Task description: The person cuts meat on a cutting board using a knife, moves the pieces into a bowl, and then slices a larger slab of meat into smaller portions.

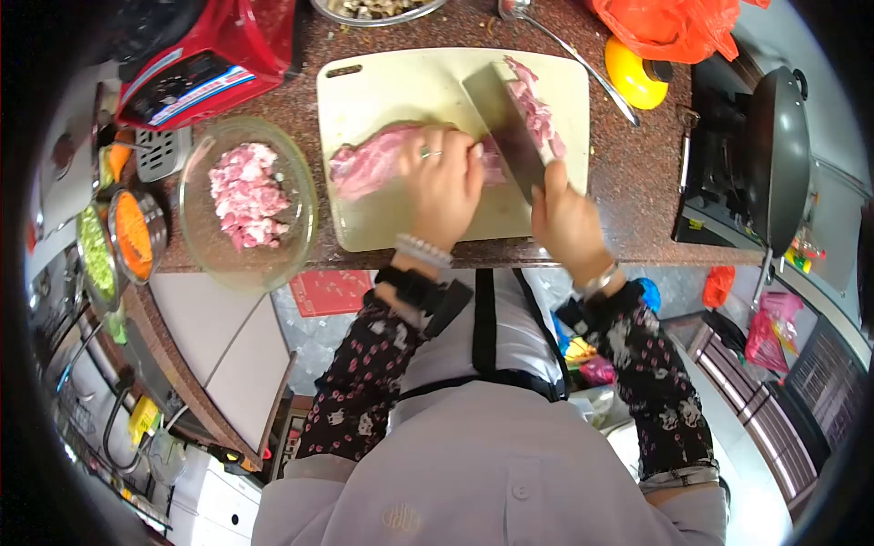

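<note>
A slab of raw meat (373, 166) lies across a white cutting board (382, 91). My left hand (443, 182) presses down on the slab with curled fingers, covering its middle part. In my right hand (571, 221) is a cleaver (505, 127), gripped by its handle; the broad blade is tilted, at the right end of the slab. Cut strips of meat (539, 105) lie on the board just beyond the blade. To the left of the board stands a clear glass bowl (305, 214) with chopped raw meat (248, 196) in it.
Bowls of chopped orange (133, 235) and green vegetables (95, 255) stand at the left. A red appliance (214, 64) is at the back left. A long ladle (583, 59), a yellow bottle (635, 77) and a red plastic bag (669, 27) lie behind the board. A dark wok (778, 164) is at right.
</note>
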Demonstrator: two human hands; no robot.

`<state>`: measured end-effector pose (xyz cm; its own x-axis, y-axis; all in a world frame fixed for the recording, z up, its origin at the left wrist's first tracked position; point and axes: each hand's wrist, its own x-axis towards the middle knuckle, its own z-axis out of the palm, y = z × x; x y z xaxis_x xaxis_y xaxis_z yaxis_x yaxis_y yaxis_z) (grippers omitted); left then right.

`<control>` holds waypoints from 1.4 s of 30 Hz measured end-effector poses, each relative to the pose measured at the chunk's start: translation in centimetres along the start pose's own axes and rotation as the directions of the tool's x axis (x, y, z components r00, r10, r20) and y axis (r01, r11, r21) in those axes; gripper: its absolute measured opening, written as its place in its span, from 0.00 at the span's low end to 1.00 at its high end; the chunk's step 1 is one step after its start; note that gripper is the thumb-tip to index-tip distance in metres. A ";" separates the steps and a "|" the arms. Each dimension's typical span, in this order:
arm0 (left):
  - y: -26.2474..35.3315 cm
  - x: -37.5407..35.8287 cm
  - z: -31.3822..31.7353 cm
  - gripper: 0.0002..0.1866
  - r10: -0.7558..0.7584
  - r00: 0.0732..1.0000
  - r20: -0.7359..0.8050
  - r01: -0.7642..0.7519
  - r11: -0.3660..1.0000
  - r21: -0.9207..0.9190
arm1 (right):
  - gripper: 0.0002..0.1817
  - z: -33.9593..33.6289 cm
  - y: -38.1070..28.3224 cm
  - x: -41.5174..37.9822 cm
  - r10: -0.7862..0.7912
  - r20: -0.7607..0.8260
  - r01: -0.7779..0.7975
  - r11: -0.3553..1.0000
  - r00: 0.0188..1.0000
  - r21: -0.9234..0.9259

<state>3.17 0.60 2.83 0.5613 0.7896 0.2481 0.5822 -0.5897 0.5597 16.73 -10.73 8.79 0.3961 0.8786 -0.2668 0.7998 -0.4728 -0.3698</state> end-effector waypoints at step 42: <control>1.1 0.1 3.0 0.09 0.027 0.993 -0.116 -0.022 0.999 0.044 | 0.10 -1.5 -2.8 -2.8 0.053 0.011 -0.054 0.989 0.999 0.140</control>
<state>5.64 -0.49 1.07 0.5047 0.7876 0.3534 0.5948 -0.6140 0.5189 14.08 -11.74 11.87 0.4330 0.8516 -0.2954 0.7062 -0.5241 -0.4760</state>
